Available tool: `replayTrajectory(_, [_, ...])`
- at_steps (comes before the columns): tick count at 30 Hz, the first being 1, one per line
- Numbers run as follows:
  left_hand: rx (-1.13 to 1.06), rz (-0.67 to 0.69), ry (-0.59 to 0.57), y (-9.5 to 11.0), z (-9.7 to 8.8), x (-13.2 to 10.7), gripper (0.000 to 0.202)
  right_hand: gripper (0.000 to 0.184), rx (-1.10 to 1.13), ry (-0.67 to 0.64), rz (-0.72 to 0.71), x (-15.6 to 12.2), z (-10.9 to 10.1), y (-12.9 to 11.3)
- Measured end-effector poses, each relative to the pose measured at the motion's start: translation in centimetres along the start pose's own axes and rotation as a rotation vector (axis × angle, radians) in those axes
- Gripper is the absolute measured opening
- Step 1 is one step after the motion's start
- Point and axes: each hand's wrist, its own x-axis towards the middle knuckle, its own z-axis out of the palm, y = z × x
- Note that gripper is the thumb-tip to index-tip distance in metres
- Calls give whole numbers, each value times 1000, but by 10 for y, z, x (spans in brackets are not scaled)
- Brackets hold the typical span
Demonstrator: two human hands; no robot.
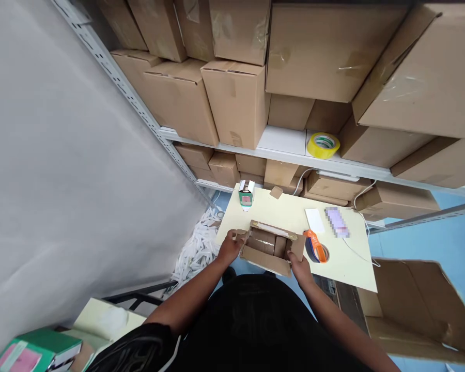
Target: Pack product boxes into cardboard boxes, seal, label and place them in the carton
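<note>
An open cardboard box (264, 243) is held in front of my body, over the near edge of the pale yellow table (352, 258). Its flaps are spread and its inside shows bare cardboard. My left hand (230, 248) grips the left end flap. At the right end, my right hand (300, 266) is closed on the other flap, thumb toward the inside. Just right of the box lies an orange tape dispenser (316, 247). A small green and white box (246, 194) with raised flaps stands at the table's far left corner.
Shelves with brown cartons (232, 103) rise behind the table. Yellow tape (323, 145) sits on one shelf. A white card (314, 220) and a blurred purple item (337, 222) lie right. Paper scraps (197, 248) cover the left floor; a large open carton (418, 305) stands right.
</note>
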Motion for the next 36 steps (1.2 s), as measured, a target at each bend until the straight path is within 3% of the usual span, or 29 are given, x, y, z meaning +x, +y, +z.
replayTrajectory(3, [8, 38, 88, -1, 12, -5, 63, 64, -18, -45, -33, 9, -4, 5])
replayTrajectory(6, [-185, -126, 62, -3, 25, -11, 61, 66, -67, -96, -78, 15, -9, 3])
replayTrajectory(10, [-403, -172, 86, -10, 35, -26, 61, 54, -161, -82, -115, 13, -13, -19])
replayTrajectory(13, [-450, -130, 143, -15, 28, -46, 60, 45, -192, -64, -189, 0, -15, -41])
replayTrajectory(18, [-627, -114, 156, -26, -9, -94, 57, 41, -244, -157, -355, -36, -4, -70])
replayTrajectory(22, [-833, -60, 195, -56, -48, -144, 55, 42, -316, -193, -398, -77, 23, -87])
replayTrajectory(28, [-1006, 52, 366, -135, -110, -237, 60, 42, -492, -269, -466, -161, 78, -95])
replayTrajectory(36, [-1051, -5, 665, -244, -176, -371, 54, 46, -709, -401, -605, -274, 167, -87])
